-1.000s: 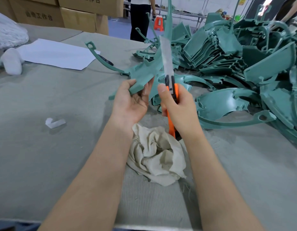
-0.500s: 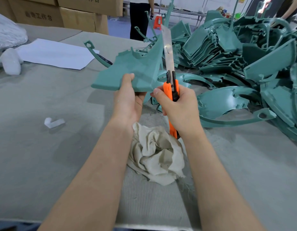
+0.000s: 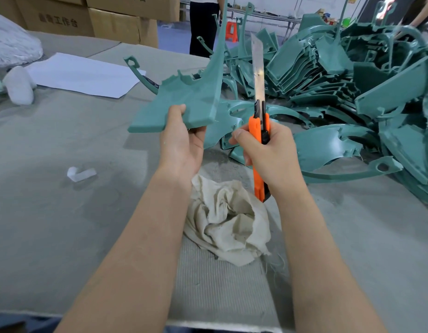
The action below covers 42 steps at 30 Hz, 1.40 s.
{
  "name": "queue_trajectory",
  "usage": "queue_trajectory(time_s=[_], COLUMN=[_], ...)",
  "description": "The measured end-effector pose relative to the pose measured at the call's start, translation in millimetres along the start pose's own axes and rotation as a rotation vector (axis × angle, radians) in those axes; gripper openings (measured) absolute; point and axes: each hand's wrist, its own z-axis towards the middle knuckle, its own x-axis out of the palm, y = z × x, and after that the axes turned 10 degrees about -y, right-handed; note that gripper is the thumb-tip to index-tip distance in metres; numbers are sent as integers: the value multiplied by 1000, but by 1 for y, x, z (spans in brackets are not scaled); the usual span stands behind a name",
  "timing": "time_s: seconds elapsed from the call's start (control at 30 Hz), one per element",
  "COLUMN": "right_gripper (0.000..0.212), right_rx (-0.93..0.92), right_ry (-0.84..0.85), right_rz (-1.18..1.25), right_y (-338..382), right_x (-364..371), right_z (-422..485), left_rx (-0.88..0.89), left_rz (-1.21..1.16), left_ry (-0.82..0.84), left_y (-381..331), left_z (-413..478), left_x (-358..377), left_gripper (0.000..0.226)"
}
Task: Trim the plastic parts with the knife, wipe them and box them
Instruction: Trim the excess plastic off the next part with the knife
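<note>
**Trimming in hand, wiping and boxing yet to come**

Left grip (image 3: 181, 145) grasps one green part (image 3: 184, 102) by its flat lower edge, thumb on top and fingers beneath, holding it in the air above the worktop (image 3: 63, 212). Right grip (image 3: 268, 150) is clenched round the orange knife (image 3: 259, 111), its long blade extended and pointing up and away. The blade stands just right of the part's upright edge, apart from it, so no cut is being made at this instant. A thin sliver juts from the part's corner nearest the right grip; it looks like flash left to shave.

Below both grips, between the forearms, lies a crumpled rag (image 3: 227, 217), untouched. Beyond and to the right of the right grip sprawls a big pile (image 3: 340, 80) of like green parts; whether any of these are trimmed cannot be told. Far beyond the left grip stand cartons (image 3: 112, 20), shut as far as shows, and none sits open near either grip.

By this showing the job is early: one part is at the trimming step, its wipe and boxing are not yet done, and the pile suggests many more remain.
</note>
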Motion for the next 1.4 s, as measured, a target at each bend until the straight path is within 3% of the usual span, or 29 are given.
queue_trajectory(time_s=[0.17,0.3,0.6,0.73,0.9,1.07,1.23,1.4], right_gripper=[21,27,31,34,26,36,62,47], right_rx=[18,-4,-86,-83,-85,28,59,-37], right_ry=[-57,-18,-18,-10,70,-129,-353,-553], right_rz=[10,-16,-147,-131,-115,-163,-236,-337], right_y=[-2,-5,-5,-4,-4,-12,-19,-30], right_x=[0,3,6,6,5,-12,-25,-37], right_z=[1,0,0,-2,-2,7,15,23], left_rx=[34,168,348,384,308,50,-92,-208], left_rz=[76,190,495,535,407,186,372,577], left_ry=[-15,-26,-57,-50,-72,-15,21,33], left_y=[2,6,14,14,12,3,-7,-32], left_z=[-1,-3,-6,-10,0,1,0,1], left_x=[1,3,4,5,0,-1,-3,-10], left_gripper=[29,15,41,40,25,9,10,15])
